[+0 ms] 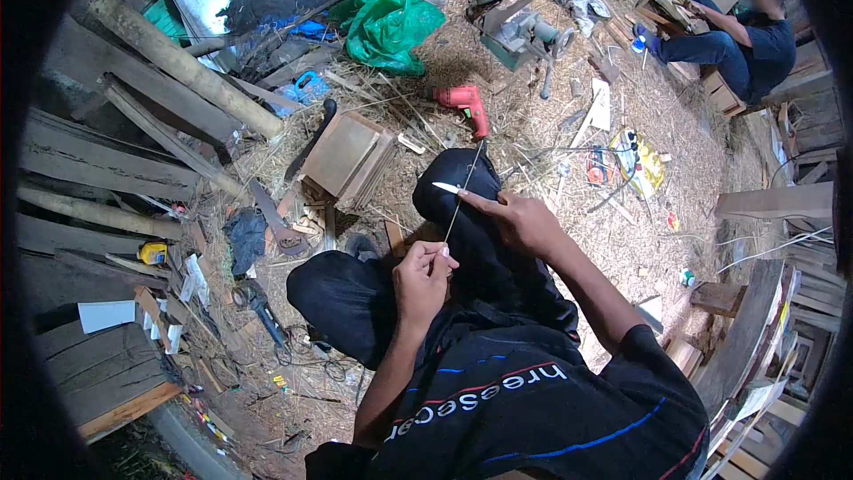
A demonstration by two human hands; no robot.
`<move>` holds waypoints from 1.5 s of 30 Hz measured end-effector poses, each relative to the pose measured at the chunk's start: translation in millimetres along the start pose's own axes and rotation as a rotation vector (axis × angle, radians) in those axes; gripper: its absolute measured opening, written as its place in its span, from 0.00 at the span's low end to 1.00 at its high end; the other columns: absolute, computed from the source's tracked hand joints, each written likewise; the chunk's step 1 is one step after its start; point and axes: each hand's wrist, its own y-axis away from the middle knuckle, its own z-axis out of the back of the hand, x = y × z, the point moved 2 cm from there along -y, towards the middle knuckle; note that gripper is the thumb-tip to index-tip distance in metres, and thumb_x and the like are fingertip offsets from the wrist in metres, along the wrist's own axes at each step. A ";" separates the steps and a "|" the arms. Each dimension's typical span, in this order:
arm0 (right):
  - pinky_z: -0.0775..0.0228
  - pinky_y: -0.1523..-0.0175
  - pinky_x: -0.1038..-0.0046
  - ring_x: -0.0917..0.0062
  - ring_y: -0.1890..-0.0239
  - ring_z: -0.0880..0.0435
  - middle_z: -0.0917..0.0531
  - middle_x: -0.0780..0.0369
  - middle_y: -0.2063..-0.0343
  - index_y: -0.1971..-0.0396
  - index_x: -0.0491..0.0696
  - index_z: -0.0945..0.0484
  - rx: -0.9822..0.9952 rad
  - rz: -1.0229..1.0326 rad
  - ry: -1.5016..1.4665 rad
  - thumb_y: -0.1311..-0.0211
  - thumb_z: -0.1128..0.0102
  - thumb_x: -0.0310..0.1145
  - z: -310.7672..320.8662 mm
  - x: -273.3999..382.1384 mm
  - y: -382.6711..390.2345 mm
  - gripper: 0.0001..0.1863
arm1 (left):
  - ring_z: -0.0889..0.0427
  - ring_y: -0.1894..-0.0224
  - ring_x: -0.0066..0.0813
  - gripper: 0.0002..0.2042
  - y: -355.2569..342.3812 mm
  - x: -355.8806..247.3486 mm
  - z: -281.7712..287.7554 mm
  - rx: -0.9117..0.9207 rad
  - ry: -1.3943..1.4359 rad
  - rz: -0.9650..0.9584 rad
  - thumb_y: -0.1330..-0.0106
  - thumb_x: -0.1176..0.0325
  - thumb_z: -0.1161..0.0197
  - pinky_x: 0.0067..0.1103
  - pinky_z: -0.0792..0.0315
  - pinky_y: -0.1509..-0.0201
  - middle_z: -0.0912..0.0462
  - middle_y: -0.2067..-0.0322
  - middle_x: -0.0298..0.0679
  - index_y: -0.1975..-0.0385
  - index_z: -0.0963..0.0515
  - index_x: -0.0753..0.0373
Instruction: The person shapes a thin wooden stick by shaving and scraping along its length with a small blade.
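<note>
My left hand [422, 283] is closed, pinching the lower end of a thin, pale strip [457, 213], perhaps a bamboo sliver, between thumb and finger. The strip slants up and away over my raised right knee [462, 180]. My right hand [526, 224] is closed around a small knife, with the index finger stretched along it. Its short, pale, pointed blade [447, 188] points left and crosses the strip above the knee. The handle is hidden in my fingers.
Beyond my knees lie a red power drill [464, 105] and a stack of wooden boards [346, 160]. A green plastic bag [391, 25] and a bench machine [524, 36] stand farther off. Wood shavings cover the ground [640, 249]. Another person [755, 49] sits at the far right.
</note>
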 end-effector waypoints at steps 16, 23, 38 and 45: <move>0.27 0.71 0.58 0.58 0.77 0.21 0.26 0.54 0.75 0.33 0.79 0.44 -0.015 -0.086 0.023 0.46 0.50 0.25 -2.7 6.6 2.2 0.41 | 0.17 0.69 0.21 0.05 24.3 -10.2 3.4 -0.093 -0.234 -0.100 0.32 0.76 0.45 0.17 0.24 0.66 0.17 0.75 0.41 0.64 0.26 0.72; 0.26 0.70 0.58 0.57 0.75 0.20 0.26 0.54 0.73 0.34 0.80 0.44 -0.043 -0.101 0.028 0.46 0.49 0.25 -7.7 10.4 4.3 0.42 | 0.17 0.70 0.21 0.04 32.6 -16.3 6.8 -0.118 -0.375 -0.121 0.33 0.77 0.44 0.18 0.24 0.67 0.17 0.75 0.41 0.63 0.26 0.71; 0.30 0.66 0.58 0.56 0.74 0.23 0.26 0.53 0.74 0.33 0.70 0.40 -0.179 -0.130 -0.164 0.52 0.47 0.20 -3.7 -16.9 2.7 0.44 | 0.24 0.77 0.16 0.05 61.4 14.1 48.8 -0.151 -0.216 -0.088 0.31 0.75 0.46 0.14 0.29 0.72 0.19 0.76 0.40 0.62 0.28 0.71; 0.28 0.71 0.60 0.60 0.76 0.22 0.26 0.57 0.73 0.32 0.75 0.46 0.015 0.073 -0.039 0.52 0.45 0.22 -1.9 -3.9 9.5 0.47 | 0.38 0.91 0.09 0.06 26.2 5.2 18.7 0.043 0.355 0.238 0.32 0.71 0.43 0.09 0.47 0.89 0.21 0.77 0.39 0.63 0.25 0.67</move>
